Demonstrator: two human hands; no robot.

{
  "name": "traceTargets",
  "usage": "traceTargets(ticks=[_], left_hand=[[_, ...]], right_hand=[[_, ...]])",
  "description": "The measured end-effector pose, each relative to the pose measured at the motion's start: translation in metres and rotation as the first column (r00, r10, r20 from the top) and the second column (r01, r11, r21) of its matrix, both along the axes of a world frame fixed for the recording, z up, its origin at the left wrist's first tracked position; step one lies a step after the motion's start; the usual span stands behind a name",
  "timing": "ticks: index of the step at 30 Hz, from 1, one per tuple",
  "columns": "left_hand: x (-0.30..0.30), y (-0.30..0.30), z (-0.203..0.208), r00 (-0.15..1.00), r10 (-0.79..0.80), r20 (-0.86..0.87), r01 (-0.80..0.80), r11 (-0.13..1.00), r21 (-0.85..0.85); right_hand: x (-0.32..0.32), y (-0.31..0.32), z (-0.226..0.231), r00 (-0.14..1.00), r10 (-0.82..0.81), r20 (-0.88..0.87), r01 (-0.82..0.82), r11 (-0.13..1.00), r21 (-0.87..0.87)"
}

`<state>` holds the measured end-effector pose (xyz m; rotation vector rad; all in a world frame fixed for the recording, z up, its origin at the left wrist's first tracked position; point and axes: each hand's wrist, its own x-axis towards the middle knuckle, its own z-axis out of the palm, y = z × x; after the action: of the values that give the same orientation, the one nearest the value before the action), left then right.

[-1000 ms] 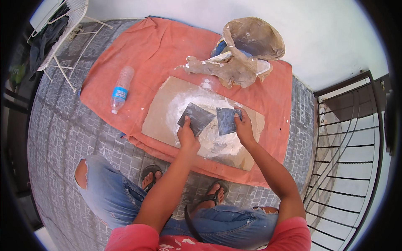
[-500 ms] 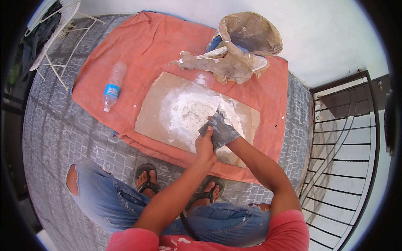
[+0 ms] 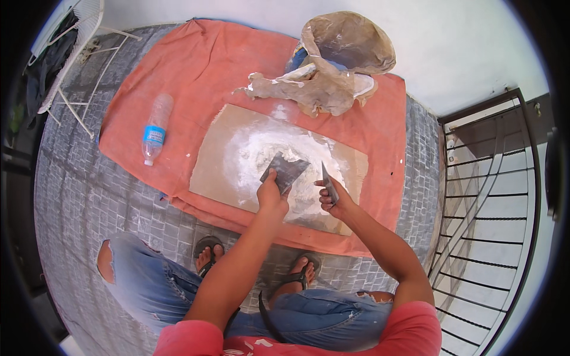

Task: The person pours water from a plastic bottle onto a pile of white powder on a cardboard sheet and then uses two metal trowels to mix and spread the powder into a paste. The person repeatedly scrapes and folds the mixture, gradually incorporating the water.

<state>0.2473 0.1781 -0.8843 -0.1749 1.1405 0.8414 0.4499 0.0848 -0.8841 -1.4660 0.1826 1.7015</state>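
My left hand (image 3: 274, 194) grips the near edge of a dark grey, flat, roughly rectangular plate (image 3: 288, 170), tilted over the powder. Its exact kind I cannot make out. In my right hand (image 3: 338, 200), fingers wrapped round it, is a narrow dark blade like a putty knife (image 3: 327, 181), pointing away from me; the handle is mostly hidden. The two tools are apart. Below both hands, white powder (image 3: 246, 155) lies heaped and spread over a brown cardboard sheet (image 3: 209, 160). A ragged hollow shows in the heap, partly covered by the plate.
An orange cloth (image 3: 136, 89) lies under the cardboard on grey paving (image 3: 83, 196). A plastic bottle with a blue label (image 3: 155, 132) lies at the left. A torn paper sack (image 3: 332, 98) sits at the far side by the white wall. A metal gate (image 3: 484, 204) stands right, a white chair (image 3: 89, 35) far left.
My hands have separated: the left moved a little left with the plate, the right drew away rightward. The blade in my right hand, earlier overlapped with the plate, now shows clearly.
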Motion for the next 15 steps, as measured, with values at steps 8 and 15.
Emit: traceTargets(ticks=[8, 15], left_hand=[[0.006, -0.048, 0.02, 0.94, -0.225, 0.257, 0.2, 0.972, 0.119], [0.015, -0.055, 0.049, 0.935, -0.294, 0.2, 0.258, 0.948, 0.187]], right_hand=[[0.018, 0.06, -0.034, 0.979, -0.133, -0.153, 0.157, 0.974, 0.163], [-0.026, 0.052, -0.041, 0.955, -0.048, -0.293, 0.134, 0.951, 0.279]])
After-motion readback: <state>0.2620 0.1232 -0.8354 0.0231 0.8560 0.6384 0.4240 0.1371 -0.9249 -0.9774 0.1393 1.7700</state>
